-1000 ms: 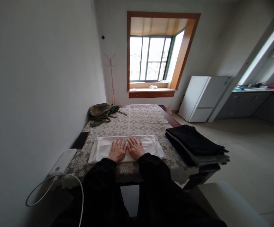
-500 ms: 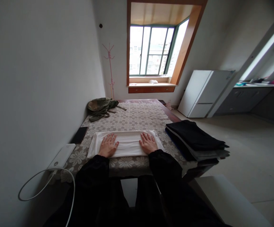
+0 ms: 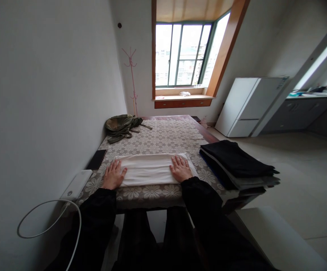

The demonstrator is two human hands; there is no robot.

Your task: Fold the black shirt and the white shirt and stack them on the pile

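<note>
A folded white cloth [image 3: 149,169] lies flat across the near part of a table covered with a flower-patterned lace cloth [image 3: 163,141]. My left hand [image 3: 113,175] rests palm down on the white cloth's left end, fingers spread. My right hand [image 3: 180,168] presses flat on its right end, fingers apart. Neither hand grips anything. Both arms wear black sleeves.
A stack of folded dark clothes [image 3: 235,163] sits at the table's right edge. A green bag [image 3: 121,126] lies at the far left. A black phone [image 3: 96,159] and a white power bank [image 3: 76,185] with a cable [image 3: 47,218] lie by the left wall. A white fridge [image 3: 249,107] stands beyond.
My hands started together at the cloth's middle and have slid apart along it, the left to its left end and the right to its right end. The view has tilted slightly.
</note>
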